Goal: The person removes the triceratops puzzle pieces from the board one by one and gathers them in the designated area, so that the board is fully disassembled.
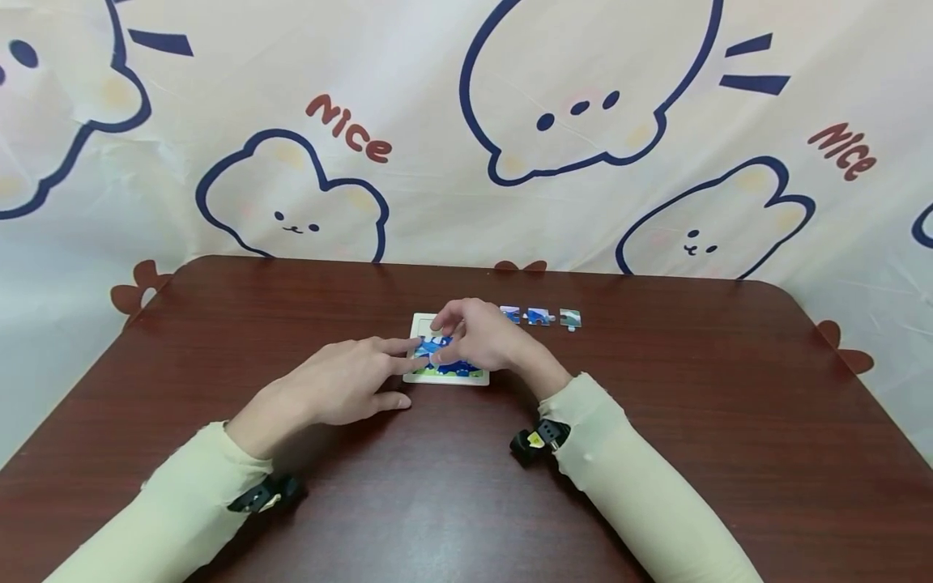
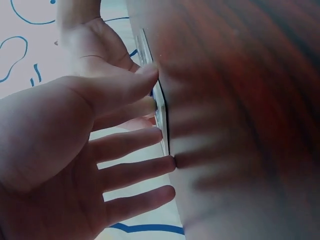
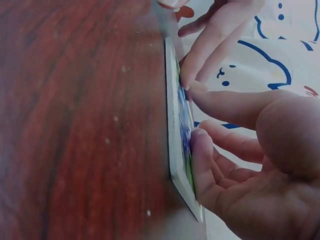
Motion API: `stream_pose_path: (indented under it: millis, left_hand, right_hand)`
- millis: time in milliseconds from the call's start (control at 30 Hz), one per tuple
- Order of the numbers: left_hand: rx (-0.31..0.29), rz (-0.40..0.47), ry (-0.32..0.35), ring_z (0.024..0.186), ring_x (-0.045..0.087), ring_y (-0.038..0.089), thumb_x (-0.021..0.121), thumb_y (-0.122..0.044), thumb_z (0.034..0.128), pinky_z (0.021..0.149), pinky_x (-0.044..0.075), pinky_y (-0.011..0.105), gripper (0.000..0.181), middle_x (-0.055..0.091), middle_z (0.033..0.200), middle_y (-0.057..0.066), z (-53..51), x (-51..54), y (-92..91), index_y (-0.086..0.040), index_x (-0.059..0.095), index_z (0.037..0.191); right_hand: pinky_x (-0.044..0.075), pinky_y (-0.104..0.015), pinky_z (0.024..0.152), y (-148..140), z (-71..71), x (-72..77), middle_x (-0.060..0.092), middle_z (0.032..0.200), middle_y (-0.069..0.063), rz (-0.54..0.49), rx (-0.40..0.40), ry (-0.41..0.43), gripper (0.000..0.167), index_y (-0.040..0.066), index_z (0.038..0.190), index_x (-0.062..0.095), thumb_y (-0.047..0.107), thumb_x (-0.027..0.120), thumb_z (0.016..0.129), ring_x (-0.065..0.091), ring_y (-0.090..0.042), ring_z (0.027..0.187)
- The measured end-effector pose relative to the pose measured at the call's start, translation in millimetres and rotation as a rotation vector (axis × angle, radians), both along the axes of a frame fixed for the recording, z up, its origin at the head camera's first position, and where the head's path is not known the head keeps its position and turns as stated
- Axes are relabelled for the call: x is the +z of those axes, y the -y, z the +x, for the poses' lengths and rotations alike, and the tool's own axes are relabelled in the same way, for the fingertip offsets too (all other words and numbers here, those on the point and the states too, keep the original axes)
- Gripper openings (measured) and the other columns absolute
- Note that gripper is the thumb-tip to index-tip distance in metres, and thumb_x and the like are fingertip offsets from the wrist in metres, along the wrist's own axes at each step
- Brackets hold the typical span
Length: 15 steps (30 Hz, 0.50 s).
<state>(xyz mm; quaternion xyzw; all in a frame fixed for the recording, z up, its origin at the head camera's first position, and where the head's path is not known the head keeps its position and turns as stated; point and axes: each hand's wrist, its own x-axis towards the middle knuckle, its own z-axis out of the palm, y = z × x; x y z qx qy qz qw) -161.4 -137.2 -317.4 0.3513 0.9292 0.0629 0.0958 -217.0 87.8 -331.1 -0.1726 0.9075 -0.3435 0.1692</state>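
Observation:
A small picture puzzle in a white frame (image 1: 446,383) lies flat on the table, with blue and green parts of its picture showing. My left hand (image 1: 338,380) reaches in from the left with its fingers spread and fairly straight, two fingertips resting on the puzzle. Over the puzzle's right half arches my right hand (image 1: 481,336). In the right wrist view its thumb (image 3: 225,106) and bent fingers touch the puzzle surface, apart from each other. No piece shows between them. The right hand hides part of the picture.
Beyond the right hand lie three loose jigsaw pieces in a row: a partly covered piece (image 1: 512,313), a blue piece (image 1: 538,317) and a greenish-grey piece (image 1: 570,317). The brown table (image 1: 692,405) ends at a cartoon-printed cloth (image 1: 437,219).

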Motion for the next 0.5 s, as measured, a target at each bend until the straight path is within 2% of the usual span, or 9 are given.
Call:
stream_pose_path:
  millis: [133, 233, 367, 500]
  left_hand:
    - [-0.011, 0.001, 0.039, 0.093, 0.067, 0.022, 0.077, -0.035, 0.0983, 0.065, 0.050, 0.028, 0.055, 0.050, 0.164, 0.013, -0.3, 2.0, 2.5, -0.023, 0.063, 0.150]
    - [-0.011, 0.009, 0.060, 0.087, 0.062, 0.018, 0.077, -0.035, 0.0985, 0.062, 0.044, 0.026, 0.053, 0.050, 0.164, 0.014, -1.0, 3.4, 4.1, -0.022, 0.065, 0.148]
    - [-0.013, 0.010, 0.069, 0.095, 0.063, 0.021, 0.077, -0.035, 0.0987, 0.064, 0.046, 0.027, 0.051, 0.052, 0.163, 0.015, -1.1, 4.0, 4.7, -0.021, 0.066, 0.146]
    - [-0.010, 0.004, 0.088, 0.118, 0.069, 0.031, 0.075, -0.035, 0.0999, 0.082, 0.063, 0.040, 0.051, 0.050, 0.164, 0.016, -1.2, 3.1, 4.4, -0.021, 0.064, 0.148]
  right_hand:
    - [0.057, -0.034, 0.091, 3, 0.3, 1.1, 0.068, 0.122, -0.004, 0.025, 0.001, -0.012, 0.040, 0.015, 0.126, 0.071, 0.020, 0.087, 0.090, 0.067, -0.019, 0.094]
    - [0.057, -0.035, 0.093, 4, 0.7, 1.7, 0.067, 0.126, -0.005, 0.038, 0.009, -0.018, 0.041, 0.014, 0.127, 0.071, 0.020, 0.087, 0.090, 0.069, -0.018, 0.092]
    - [0.058, -0.037, 0.095, 7, 1.6, 1.9, 0.065, 0.128, -0.006, 0.075, 0.036, -0.048, 0.041, 0.014, 0.129, 0.073, 0.021, 0.086, 0.091, 0.069, -0.018, 0.095]
    - [0.057, -0.038, 0.098, 11, 3.0, 2.1, 0.064, 0.127, -0.007, 0.130, 0.063, -0.090, 0.040, 0.013, 0.129, 0.075, 0.022, 0.085, 0.091, 0.065, -0.020, 0.103]
